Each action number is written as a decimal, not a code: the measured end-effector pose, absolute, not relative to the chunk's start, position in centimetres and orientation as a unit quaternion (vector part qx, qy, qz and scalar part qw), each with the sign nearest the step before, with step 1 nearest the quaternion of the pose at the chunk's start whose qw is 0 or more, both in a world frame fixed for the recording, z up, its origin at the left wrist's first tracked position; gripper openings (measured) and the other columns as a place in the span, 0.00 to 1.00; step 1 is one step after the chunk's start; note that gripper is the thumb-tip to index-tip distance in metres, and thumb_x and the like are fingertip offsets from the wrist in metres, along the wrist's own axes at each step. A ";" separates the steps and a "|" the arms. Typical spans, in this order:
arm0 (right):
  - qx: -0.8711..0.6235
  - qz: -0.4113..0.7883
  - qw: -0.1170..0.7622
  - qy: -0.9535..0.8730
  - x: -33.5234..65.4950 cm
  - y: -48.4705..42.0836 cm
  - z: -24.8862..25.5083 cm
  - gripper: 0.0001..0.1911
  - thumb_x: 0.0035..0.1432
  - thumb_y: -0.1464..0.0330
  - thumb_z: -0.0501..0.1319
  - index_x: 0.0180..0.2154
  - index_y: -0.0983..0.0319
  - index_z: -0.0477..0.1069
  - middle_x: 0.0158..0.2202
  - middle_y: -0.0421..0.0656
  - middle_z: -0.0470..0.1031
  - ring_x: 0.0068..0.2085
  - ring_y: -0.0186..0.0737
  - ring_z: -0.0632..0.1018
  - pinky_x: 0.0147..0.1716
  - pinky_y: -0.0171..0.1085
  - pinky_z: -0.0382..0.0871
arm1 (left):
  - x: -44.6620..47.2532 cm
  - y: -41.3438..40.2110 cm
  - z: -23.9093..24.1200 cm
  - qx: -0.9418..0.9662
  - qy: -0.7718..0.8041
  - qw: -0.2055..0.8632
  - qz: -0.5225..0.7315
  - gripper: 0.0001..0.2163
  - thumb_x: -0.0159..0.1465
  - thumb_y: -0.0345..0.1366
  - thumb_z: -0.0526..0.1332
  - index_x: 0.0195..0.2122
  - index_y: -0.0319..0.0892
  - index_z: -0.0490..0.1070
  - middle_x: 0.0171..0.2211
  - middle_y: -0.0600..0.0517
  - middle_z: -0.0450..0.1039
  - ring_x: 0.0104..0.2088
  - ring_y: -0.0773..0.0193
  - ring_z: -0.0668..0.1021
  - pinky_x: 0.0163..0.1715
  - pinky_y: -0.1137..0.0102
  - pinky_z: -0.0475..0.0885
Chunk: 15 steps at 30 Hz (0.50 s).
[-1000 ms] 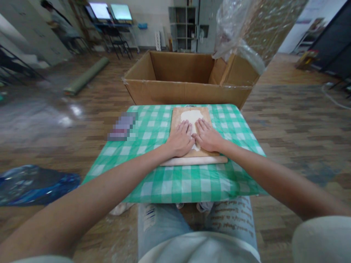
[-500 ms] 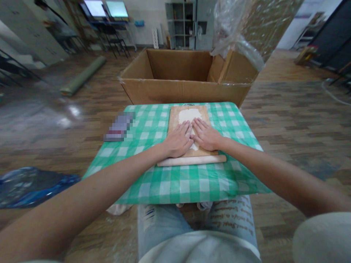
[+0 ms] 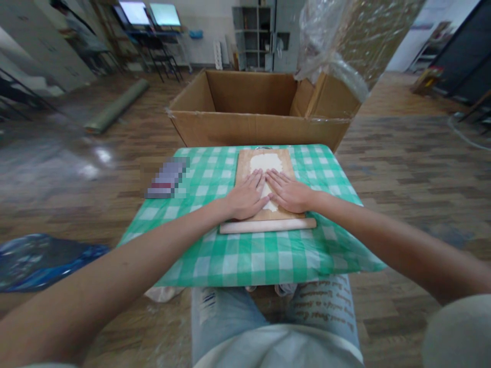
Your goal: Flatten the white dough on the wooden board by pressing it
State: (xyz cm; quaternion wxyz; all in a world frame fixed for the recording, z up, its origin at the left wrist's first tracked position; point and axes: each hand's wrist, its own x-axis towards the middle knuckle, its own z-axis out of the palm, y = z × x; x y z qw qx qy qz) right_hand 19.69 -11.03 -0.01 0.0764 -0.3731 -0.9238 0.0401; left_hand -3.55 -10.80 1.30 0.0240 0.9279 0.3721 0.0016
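Sliding slightly nearer since earlier: left hand (image 3: pixel 244 197), right hand (image 3: pixel 290 192) | pressing flat, open-palmed, holding nothing | partly hiding pale flattened dough (image 3: pixel 266 163) | lying on board (image 3: pixel 243 166)

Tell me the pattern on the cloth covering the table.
The tablecloth is a green-and-white check, shown clearly in the head view.

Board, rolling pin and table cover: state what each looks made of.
Board: apparently wood, matt light brown with faint grain. Rolling pin: probably pale, smooth wood, a plain cylinder. Table cover: likely plastic or oilcloth, green-white check with a slight sheen. The white sheet under both hands looks like dough, soft and matt.
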 end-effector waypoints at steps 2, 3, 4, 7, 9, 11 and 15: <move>-0.360 0.056 0.075 -0.928 19.7 -11.0 0.3 0.42 0.77 0.52 0.40 0.76 0.77 0.47 0.78 0.62 0.44 0.79 0.60 0.46 0.77 0.61 0.44 | -4.2 -10.5 1.5 0.937 0.348 0.021 -0.015 0.39 0.78 0.54 0.37 0.76 0.21 0.44 0.78 0.28 0.38 0.79 0.47 0.43 0.77 0.54 0.43; -0.353 0.067 0.072 -0.931 19.8 -11.2 0.5 0.41 0.78 0.51 0.40 0.76 0.76 0.46 0.78 0.61 0.43 0.79 0.59 0.46 0.77 0.60 0.44 | -4.6 -10.5 1.7 0.939 0.342 0.019 -0.023 0.39 0.78 0.53 0.38 0.76 0.21 0.45 0.78 0.28 0.38 0.79 0.47 0.43 0.77 0.55 0.43; -0.343 0.080 0.066 -0.934 19.9 -11.3 0.8 0.41 0.78 0.51 0.41 0.76 0.76 0.47 0.78 0.61 0.44 0.79 0.58 0.46 0.77 0.59 0.44 | -4.9 -10.6 1.8 0.941 0.337 0.018 -0.030 0.38 0.78 0.52 0.39 0.76 0.21 0.46 0.78 0.28 0.38 0.79 0.47 0.43 0.77 0.55 0.44; -0.305 0.133 0.053 -0.942 20.4 -12.6 1.9 0.38 0.79 0.53 0.42 0.76 0.72 0.49 0.79 0.57 0.46 0.79 0.54 0.46 0.78 0.56 0.45 | -5.6 -11.9 2.7 0.947 0.317 0.024 -0.041 0.34 0.78 0.48 0.40 0.75 0.24 0.52 0.78 0.31 0.44 0.79 0.49 0.45 0.77 0.58 0.45; -0.286 0.169 0.052 -0.942 20.7 -13.8 2.6 0.36 0.79 0.53 0.42 0.77 0.68 0.50 0.79 0.53 0.46 0.79 0.51 0.47 0.78 0.56 0.45 | -5.9 -13.4 3.4 0.951 0.302 0.040 -0.043 0.33 0.79 0.48 0.40 0.74 0.27 0.55 0.77 0.33 0.48 0.79 0.52 0.46 0.77 0.59 0.47; -0.278 0.191 0.049 -0.940 20.8 -15.3 3.2 0.36 0.79 0.53 0.41 0.77 0.67 0.49 0.79 0.51 0.46 0.79 0.49 0.46 0.78 0.55 0.44 | -6.1 -15.0 4.2 0.952 0.297 0.058 -0.045 0.32 0.79 0.48 0.39 0.75 0.30 0.55 0.77 0.35 0.48 0.79 0.54 0.48 0.76 0.60 0.48; -0.278 0.189 0.033 -0.941 20.7 -17.7 3.9 0.38 0.79 0.50 0.42 0.77 0.68 0.49 0.78 0.51 0.47 0.79 0.48 0.47 0.79 0.53 0.43 | -6.3 -17.4 5.4 0.950 0.297 0.084 -0.055 0.31 0.79 0.48 0.39 0.75 0.32 0.55 0.77 0.36 0.49 0.78 0.55 0.51 0.76 0.59 0.51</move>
